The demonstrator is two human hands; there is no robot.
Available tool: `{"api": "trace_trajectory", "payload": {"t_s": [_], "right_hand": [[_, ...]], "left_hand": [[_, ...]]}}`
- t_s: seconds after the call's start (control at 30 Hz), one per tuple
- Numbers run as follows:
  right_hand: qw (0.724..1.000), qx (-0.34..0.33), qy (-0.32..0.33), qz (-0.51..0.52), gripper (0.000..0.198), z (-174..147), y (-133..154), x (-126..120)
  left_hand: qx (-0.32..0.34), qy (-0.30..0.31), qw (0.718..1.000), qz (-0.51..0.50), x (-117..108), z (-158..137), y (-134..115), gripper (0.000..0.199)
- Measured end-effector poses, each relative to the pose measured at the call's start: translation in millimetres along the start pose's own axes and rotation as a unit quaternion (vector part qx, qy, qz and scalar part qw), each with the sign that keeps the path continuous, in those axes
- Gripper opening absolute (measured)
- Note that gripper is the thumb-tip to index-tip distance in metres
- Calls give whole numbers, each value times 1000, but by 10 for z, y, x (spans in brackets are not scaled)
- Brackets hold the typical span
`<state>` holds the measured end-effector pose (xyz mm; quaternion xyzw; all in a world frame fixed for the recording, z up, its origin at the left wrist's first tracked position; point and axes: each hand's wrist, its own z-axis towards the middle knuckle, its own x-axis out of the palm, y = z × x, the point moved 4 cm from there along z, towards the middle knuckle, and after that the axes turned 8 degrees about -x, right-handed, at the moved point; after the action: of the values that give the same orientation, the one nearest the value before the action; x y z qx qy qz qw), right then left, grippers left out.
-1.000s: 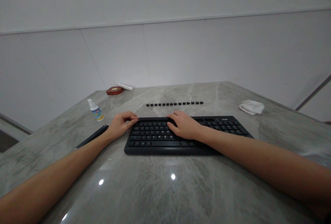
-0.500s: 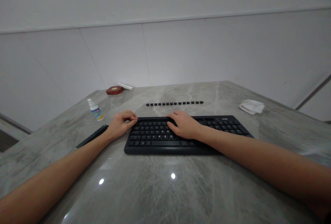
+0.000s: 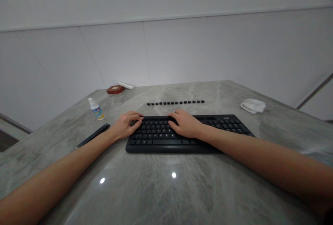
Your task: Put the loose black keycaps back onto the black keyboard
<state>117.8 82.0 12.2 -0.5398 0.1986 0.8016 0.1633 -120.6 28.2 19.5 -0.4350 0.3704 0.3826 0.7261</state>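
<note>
I see a black keyboard (image 3: 166,142), a long slab with rounded corners, lying at the centre of the frame on a glossy, grey-veined table (image 3: 156,193). The left hand (image 3: 126,125) curls over its upper-left corner, finger and thumb slightly parted, though I can't tell whether they pinch anything; the right hand (image 3: 187,125) drapes across the keys, thumb spread from the fingers, below a row of small blocky black pieces (image 3: 176,102).

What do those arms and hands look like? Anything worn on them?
They're human, without cables. The left hand and right hand are ungloved; the forearms show no sleeves, watch or bracelet. A dark patch in the lower right corner may be clothing, but it's too dim to tell.
</note>
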Motion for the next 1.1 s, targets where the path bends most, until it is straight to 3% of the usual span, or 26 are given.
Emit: {"api": "trace_trajectory", "payload": {"t_s": [0.3,0.87,1.0,1.1], "right_hand": [[1000,0,6,-4,37,1,7,-5],[1000,-1,2,-12,36,6,9,0],[1000,0,3,-12,37,2,13,-16],[1000,-2,5,-12,37,-4,18,-28]], "left_hand": [[-57,-4,997,-61,-11,-2,44,36],[-75,8,997,-35,-32,22,75,40],[-178,0,975,-130,54,62,269,39],[-214,-20,968,-126,100,88,390,36]]}}
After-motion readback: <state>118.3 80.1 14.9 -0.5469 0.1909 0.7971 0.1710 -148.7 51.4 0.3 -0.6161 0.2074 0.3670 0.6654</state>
